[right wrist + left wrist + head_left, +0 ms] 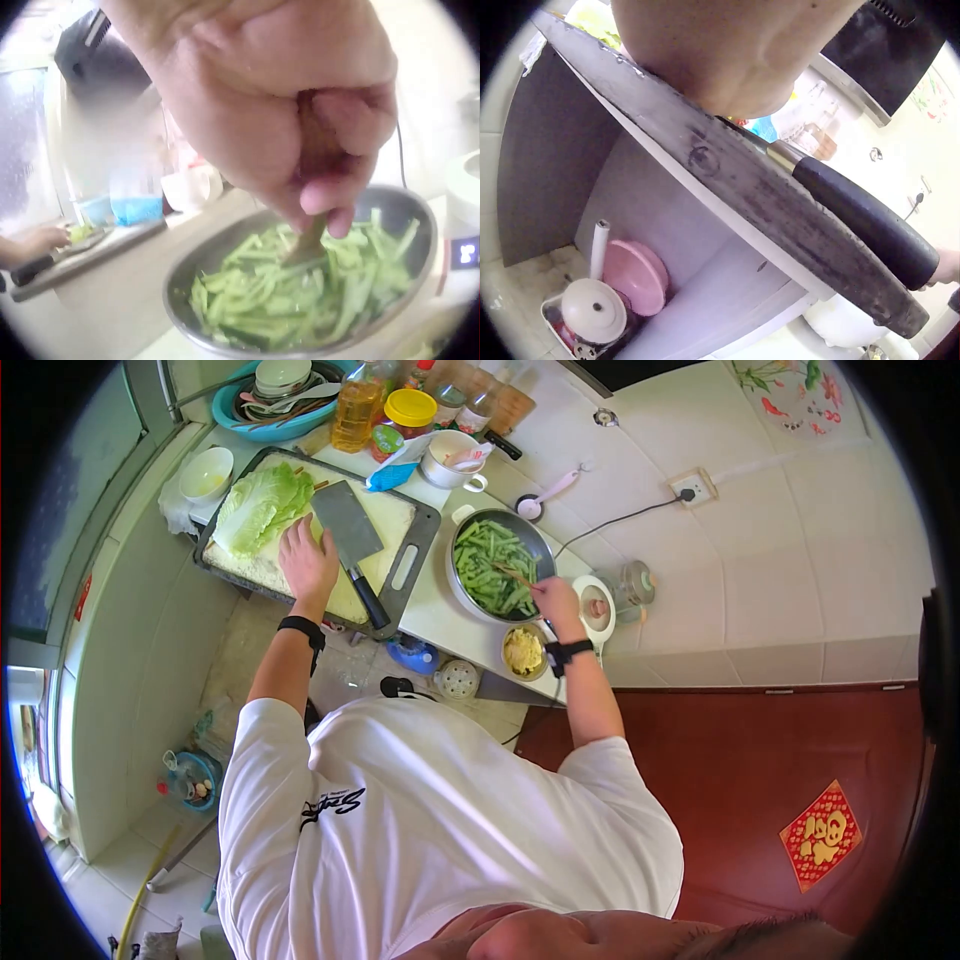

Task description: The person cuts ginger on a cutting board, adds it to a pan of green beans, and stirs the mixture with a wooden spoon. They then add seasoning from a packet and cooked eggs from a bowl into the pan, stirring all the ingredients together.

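My right hand [558, 608] grips the handle of a wooden spatula [319, 146], its fingers wrapped round it. The lower end sits among cut green vegetable strips [490, 565] in a round pan [429, 240] with a dark inside. My left hand [308, 565] rests at the near side of the cutting board [405, 565], fingers fairly straight and holding nothing. Beside it are a leafy cabbage [262, 510] and a cleaver [345, 520], which lies flat with its black handle toward me. In the left wrist view, the forearm and the board's edge hide that hand's fingers.
A small bowl of yellow food [523, 650] stands in front of the pan, with a white lid [597, 610] at its right. Behind are a white pot [440, 465], an oil bottle [357, 415] and a blue basin [225, 405]. A power cord [620, 517] runs to the wall socket.
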Tool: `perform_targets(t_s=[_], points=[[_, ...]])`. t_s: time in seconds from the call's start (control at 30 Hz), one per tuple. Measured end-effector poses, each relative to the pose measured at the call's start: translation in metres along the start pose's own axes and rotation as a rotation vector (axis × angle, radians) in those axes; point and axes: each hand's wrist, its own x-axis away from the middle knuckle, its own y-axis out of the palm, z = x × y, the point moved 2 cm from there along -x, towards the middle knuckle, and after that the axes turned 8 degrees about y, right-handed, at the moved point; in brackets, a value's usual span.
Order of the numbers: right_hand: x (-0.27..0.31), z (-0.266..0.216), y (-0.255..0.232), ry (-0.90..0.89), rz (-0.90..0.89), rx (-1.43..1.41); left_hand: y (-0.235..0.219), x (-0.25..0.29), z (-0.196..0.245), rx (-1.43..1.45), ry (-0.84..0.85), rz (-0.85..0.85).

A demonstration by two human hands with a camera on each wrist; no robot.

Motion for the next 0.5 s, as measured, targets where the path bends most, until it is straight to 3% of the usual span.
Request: perform_targets(t_s=[0.07,0.13,0.2,0.23,0.27,0.33,0.5], points=[[0.022,-0.004,-0.044,-0.06,-0.099,-0.046,-0.001,-0.002,0.0,0.002,-0.011,0.006],[0.034,-0.006,-0.054,-0.01,-0.176,-0.085,-0.002,-0.002,0.002,-0.026,-0.003,-0.005],[0.045,-0.017,-0.043,-0.011,-0.462,0.003,0.0,-0.002,0.002,-0.02,-0.009,-0.013],[0.048,-0.027,-0.035,-0.081,-0.342,0.073,0.001,-0.002,0.002,-0.017,-0.019,-0.014],[0.049,-0.033,-0.023,-0.076,-0.342,0.07,0.001,-0.001,0.003,-0.015,-0.014,-0.016],[0.037,-0.039,-0.004,-0.065,0.002,0.066,-0.001,-0.002,0.002,-0.022,-0.019,-0.034],[-0.009,-0.042,-0.004,-0.039,0.122,0.013,-0.002,-0.002,0.003,-0.028,-0.01,-0.029]])
